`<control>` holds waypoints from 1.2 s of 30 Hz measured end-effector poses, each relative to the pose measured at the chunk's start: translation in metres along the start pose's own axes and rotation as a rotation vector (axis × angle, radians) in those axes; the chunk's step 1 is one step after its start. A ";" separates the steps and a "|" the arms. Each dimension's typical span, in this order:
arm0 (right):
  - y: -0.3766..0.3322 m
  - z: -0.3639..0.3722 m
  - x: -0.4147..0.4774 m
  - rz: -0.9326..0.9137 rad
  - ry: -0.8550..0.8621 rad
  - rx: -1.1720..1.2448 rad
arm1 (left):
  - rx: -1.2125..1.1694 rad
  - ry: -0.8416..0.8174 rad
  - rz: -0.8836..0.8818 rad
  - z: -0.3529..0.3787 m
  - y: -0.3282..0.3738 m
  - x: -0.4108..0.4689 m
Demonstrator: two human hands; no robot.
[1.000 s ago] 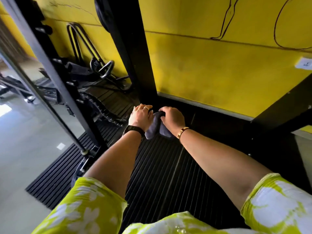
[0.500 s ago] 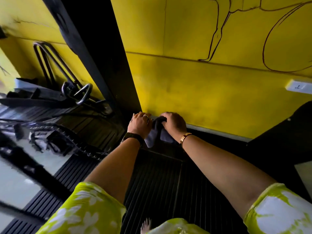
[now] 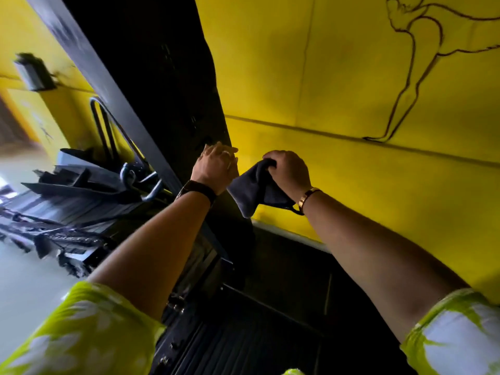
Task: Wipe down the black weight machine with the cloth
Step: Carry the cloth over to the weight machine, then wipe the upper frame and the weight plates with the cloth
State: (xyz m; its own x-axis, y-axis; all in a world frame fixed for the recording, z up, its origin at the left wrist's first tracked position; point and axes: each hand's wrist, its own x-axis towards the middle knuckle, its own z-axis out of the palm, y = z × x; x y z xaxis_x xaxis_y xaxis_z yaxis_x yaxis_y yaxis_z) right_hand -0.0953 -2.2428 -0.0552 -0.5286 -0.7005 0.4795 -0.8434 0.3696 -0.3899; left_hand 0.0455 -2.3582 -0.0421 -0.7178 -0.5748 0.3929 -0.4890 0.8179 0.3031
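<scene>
Low against the yellow wall, the black weight machine rises as a broad dark upright that leans across the head view from the upper left. The person's two hands meet at its right edge. The left hand rests on that edge with its back to the camera, fingers loosely extended toward the metal and gripping nothing that shows; a ring sits on one finger and a dark watch bands the wrist. Just beside it, the right hand is curled tight around a dark grey cloth, which bunches under the fingers and hangs in a fold below the fist, in front of the wall and next to the upright; whether the cloth touches the machine cannot be told. A gold bracelet circles the right wrist. Both forearms come out of yellow-green flowered sleeves. A black ribbed mat lies below the arms. Blurred metal handles are heaped at the left, and a thin line drawing crosses the wall at the upper right.
</scene>
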 end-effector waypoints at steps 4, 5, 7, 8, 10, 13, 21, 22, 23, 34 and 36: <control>-0.001 0.009 0.084 -0.193 0.016 0.021 | 0.054 0.121 -0.032 -0.026 -0.012 0.053; -0.002 0.011 0.105 -0.240 0.013 0.026 | 0.074 0.152 -0.040 -0.033 -0.015 0.067; -0.005 0.012 0.143 -0.333 0.008 0.043 | 0.113 0.223 -0.042 -0.045 -0.022 0.092; -0.009 0.010 0.162 -0.374 0.011 0.046 | 0.133 0.245 -0.047 -0.053 -0.026 0.104; -0.015 0.005 0.194 -0.455 0.020 0.051 | 0.189 0.265 -0.056 -0.071 -0.032 0.124; -0.024 -0.009 0.240 -0.618 0.057 0.084 | 0.356 0.327 -0.027 -0.104 -0.031 0.152; -0.074 -0.054 0.327 -1.138 0.430 0.023 | 0.715 0.516 -0.062 -0.202 -0.029 0.178; -0.082 -0.061 0.337 -1.147 0.506 0.010 | 0.750 0.546 -0.064 -0.215 -0.028 0.177; -0.090 -0.070 0.345 -1.157 0.566 0.005 | 0.785 0.572 -0.060 -0.228 -0.027 0.177; -0.172 -0.160 0.386 -1.076 0.701 -0.089 | 1.060 0.845 -0.007 -0.382 -0.013 0.158; -0.185 -0.169 0.393 -1.024 0.730 -0.064 | 1.093 0.900 -0.016 -0.412 -0.010 0.154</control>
State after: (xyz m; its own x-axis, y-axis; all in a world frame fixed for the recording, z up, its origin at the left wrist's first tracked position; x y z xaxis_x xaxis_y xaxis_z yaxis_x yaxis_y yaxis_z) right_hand -0.1630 -2.4835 0.3384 0.4571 -0.1906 0.8688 -0.8894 -0.0991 0.4462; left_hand 0.1441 -2.4658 0.3735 -0.3555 -0.0640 0.9325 -0.9232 0.1798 -0.3396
